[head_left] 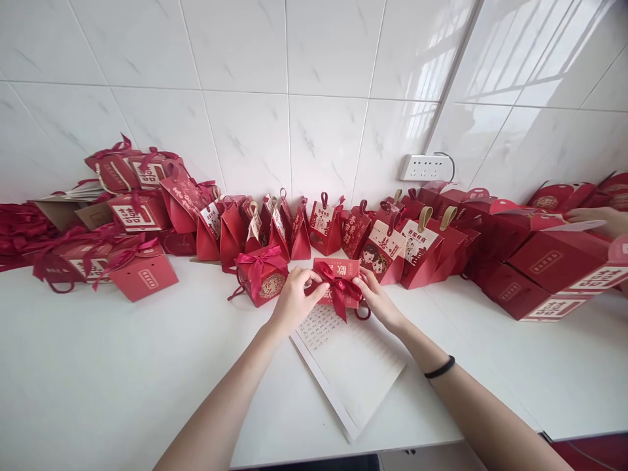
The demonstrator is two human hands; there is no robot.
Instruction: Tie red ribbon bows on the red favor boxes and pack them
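A small red gift box point(349, 267) with Chinese lettering rests at the top end of a notebook point(357, 376), in the middle of the white table. A dark red ribbon bow point(339, 288) is tied across its front. My left hand point(296, 292) pinches the bow's left loop between thumb and fingers. On the other side, my right hand point(377, 296) has its fingers closed at the bow's right loop, by the box's edge. Just left of my left hand stands another red box point(262, 278) with a ribbon bow.
Red gift boxes point(326, 226) with loop handles line the tiled wall. Ribboned boxes point(142, 268) are piled at left, larger red boxes point(544, 261) stacked at right. Another person's hand point(601, 221) reaches in at far right. A power strip point(426, 168) is against the wall.
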